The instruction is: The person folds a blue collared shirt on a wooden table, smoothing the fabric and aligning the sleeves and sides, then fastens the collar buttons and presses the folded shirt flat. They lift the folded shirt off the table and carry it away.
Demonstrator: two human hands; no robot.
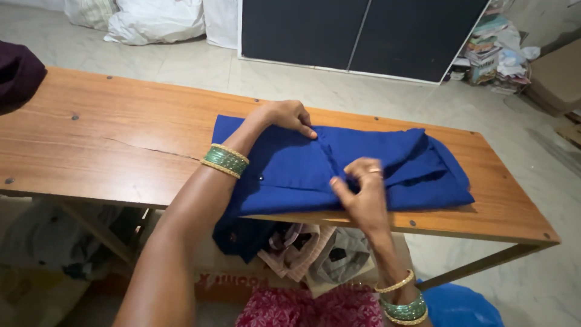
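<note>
Far left, a dark maroon cloth (18,75) sat at the edge of the wooden tabletop (109,133), only partly in view. A crack ran across the boards near the middle. On the floor behind, white stuffed sacks (151,21) leaned near a dark panel (357,33).

Under the tabletop, left side: a heap of grey-green cloth (54,242), blurred, container not discernible. Nearer centre, a brown cardboard box (230,281) stood below the front edge; checked and pale garments (315,251) lay in it or over its rim, which of the two I could not tell.

A folded blue shirt (339,169) lay on the tabletop right of centre, one part hanging over the front edge toward the box. Left hand (287,116), wrist with green and gold bangles (225,160), rested flat on the shirt's upper middle, fingers pressing the fabric down; grip not closed around anything. Right hand (362,192) sat at the shirt's near edge, thumb and fingers pinched shut on a fold of the blue fabric; a ring on one finger, bangles on that wrist too.

Bottom centre, a pink patterned garment (308,309) on the person. Lower right, a blue bag (460,306) on the floor, contents hidden. Far right, top: stacked papers and clutter (493,51) on shelves.
</note>
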